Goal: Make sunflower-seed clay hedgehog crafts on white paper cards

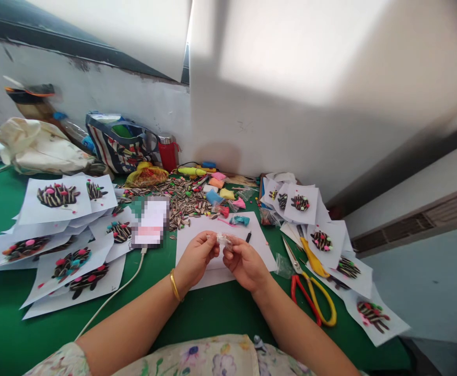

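Observation:
Over a white sheet of paper (262, 237), my left hand (197, 257) and my right hand (248, 263) meet fingertip to fingertip. Both pinch a small crumpled whitish plastic packet (223, 241); what is inside it cannot be made out. A black pen (248, 237) lies on the paper just beyond my right hand. Near the paper's far edge sits a teal lump in clear wrapping (239, 220). More soft lumps, such as a blue one (214, 197) and a yellow one (227, 194), lie behind it, beside a spread of striped sunflower seeds (181, 198).
Papers with seed hedgehog pictures (67, 216) are stacked at left, others (324, 240) at right. Red-and-yellow scissors (310, 292) and a yellow-handled tool (312, 256) lie right. A phone (150, 222) trails a white cable (124, 284). A bag (122, 143) and red flask (168, 153) stand behind.

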`<action>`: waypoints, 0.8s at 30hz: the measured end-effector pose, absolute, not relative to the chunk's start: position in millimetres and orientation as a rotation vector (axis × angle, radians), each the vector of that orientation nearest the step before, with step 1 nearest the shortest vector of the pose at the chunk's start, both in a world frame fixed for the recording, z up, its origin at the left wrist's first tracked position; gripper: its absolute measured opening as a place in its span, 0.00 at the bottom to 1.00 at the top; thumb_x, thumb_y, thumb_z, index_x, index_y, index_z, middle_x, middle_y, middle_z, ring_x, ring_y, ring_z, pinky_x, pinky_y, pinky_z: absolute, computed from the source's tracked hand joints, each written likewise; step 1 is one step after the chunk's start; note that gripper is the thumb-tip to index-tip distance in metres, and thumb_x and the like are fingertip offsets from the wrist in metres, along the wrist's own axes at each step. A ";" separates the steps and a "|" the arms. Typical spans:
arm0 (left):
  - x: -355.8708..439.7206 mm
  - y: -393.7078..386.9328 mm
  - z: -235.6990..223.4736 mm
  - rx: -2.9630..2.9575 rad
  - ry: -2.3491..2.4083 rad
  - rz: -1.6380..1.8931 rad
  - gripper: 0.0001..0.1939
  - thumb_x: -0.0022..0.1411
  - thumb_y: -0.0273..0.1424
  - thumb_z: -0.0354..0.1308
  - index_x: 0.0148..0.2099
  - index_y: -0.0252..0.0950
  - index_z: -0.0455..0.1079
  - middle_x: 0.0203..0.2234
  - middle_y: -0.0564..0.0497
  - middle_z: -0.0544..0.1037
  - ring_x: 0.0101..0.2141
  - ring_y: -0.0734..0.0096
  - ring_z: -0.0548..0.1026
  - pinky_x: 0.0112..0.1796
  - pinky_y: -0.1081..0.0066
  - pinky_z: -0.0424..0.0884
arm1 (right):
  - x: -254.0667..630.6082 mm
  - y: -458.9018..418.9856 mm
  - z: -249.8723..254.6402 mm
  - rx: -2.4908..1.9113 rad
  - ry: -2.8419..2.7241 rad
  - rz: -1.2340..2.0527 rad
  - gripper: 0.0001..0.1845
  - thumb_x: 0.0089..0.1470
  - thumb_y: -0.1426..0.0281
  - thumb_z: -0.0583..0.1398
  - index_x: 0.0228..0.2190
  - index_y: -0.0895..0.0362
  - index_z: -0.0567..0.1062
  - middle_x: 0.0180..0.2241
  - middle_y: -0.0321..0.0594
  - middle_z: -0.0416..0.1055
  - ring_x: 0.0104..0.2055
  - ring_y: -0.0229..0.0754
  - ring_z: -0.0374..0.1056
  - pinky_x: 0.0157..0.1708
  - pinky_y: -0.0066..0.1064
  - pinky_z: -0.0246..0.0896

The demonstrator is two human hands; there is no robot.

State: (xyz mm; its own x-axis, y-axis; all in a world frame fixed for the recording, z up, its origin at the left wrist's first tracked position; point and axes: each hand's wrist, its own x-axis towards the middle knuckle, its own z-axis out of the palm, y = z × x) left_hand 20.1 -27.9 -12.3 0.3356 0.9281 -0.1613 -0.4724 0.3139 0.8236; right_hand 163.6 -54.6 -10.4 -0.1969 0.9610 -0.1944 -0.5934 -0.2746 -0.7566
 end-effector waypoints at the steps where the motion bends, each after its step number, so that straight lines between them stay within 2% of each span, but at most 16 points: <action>1: 19.9 -27.6 -12.5 0.777 0.730 1.037 0.17 0.54 0.42 0.66 0.34 0.34 0.71 0.23 0.54 0.70 0.25 0.78 0.66 0.29 0.75 0.64 | 163.7 -54.5 -10.3 -0.803 -0.672 1.715 0.17 0.43 0.73 0.57 0.38 0.57 0.78 0.26 0.35 0.63 0.24 0.33 0.54 0.25 0.24 0.56; 7: 19.6 -26.8 -16.3 0.812 0.727 1.044 0.16 0.55 0.42 0.65 0.35 0.34 0.71 0.23 0.54 0.70 0.25 0.77 0.66 0.29 0.75 0.63 | 167.3 -54.3 -10.7 -0.806 -0.728 1.677 0.15 0.45 0.70 0.60 0.37 0.56 0.78 0.25 0.34 0.62 0.25 0.34 0.54 0.26 0.25 0.57; 11: 18.8 -26.0 -15.3 0.801 0.734 1.063 0.17 0.55 0.42 0.66 0.40 0.35 0.73 0.25 0.54 0.71 0.25 0.77 0.67 0.29 0.75 0.64 | 167.5 -54.7 -9.9 -0.805 -0.736 1.671 0.15 0.43 0.68 0.66 0.37 0.55 0.77 0.28 0.34 0.67 0.27 0.33 0.59 0.29 0.25 0.57; 15: 17.7 -25.9 -13.8 0.845 0.741 1.035 0.17 0.56 0.42 0.64 0.41 0.33 0.74 0.27 0.52 0.72 0.25 0.77 0.67 0.29 0.74 0.64 | 165.5 -54.9 -11.6 -0.834 -0.839 1.632 0.19 0.39 0.66 0.72 0.36 0.55 0.76 0.32 0.36 0.71 0.33 0.37 0.65 0.33 0.27 0.58; 17: 17.5 -26.2 -15.1 0.901 0.743 1.016 0.15 0.57 0.41 0.64 0.39 0.34 0.73 0.25 0.53 0.72 0.25 0.77 0.66 0.29 0.74 0.63 | 165.6 -54.5 -14.7 -0.872 -0.878 1.586 0.17 0.39 0.64 0.72 0.32 0.56 0.75 0.29 0.35 0.70 0.31 0.36 0.63 0.31 0.26 0.56; 20: 17.4 -26.7 -18.9 0.987 0.737 0.995 0.14 0.59 0.41 0.62 0.37 0.35 0.71 0.23 0.54 0.70 0.25 0.77 0.66 0.29 0.75 0.62 | 167.2 -54.0 -19.2 -0.917 -0.862 1.575 0.15 0.43 0.63 0.71 0.27 0.57 0.73 0.23 0.31 0.64 0.24 0.32 0.55 0.24 0.25 0.48; 24: 17.9 -27.3 -21.6 1.033 0.738 0.993 0.13 0.60 0.41 0.61 0.37 0.35 0.68 0.22 0.56 0.70 0.25 0.77 0.67 0.29 0.75 0.63 | 168.5 -54.4 -17.9 -0.914 -0.831 1.641 0.14 0.47 0.61 0.68 0.27 0.58 0.73 0.22 0.31 0.62 0.21 0.30 0.48 0.21 0.25 0.40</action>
State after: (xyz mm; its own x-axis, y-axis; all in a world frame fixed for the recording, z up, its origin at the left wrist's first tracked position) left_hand 17.9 -27.3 -21.6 0.3872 0.9209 -0.0462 -0.3099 0.1772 0.9341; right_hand 168.5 -54.4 -17.9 -0.1742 0.9712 -0.1625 -0.4440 -0.2248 -0.8674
